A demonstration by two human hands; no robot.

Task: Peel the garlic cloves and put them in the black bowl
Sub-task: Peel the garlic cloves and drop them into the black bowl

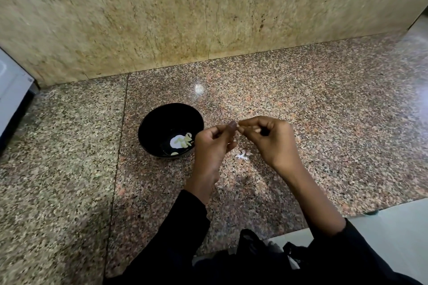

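A black bowl (159,122) stands on the speckled granite counter (324,111) and holds several peeled garlic cloves (186,140) at its bottom. Just right of the bowl, my left hand (212,146) and my right hand (271,140) are raised above the counter with their fingertips meeting. Both have curled fingers and pinch a small garlic clove (238,125) between them; most of it is hidden by the fingers. Bits of white garlic skin (243,154) lie on the counter below the hands.
A tan stone wall (162,18) rises behind the counter. A white appliance (11,85) sits at the left edge. The counter's front edge runs at the lower right, with pale floor (393,227) beyond it.
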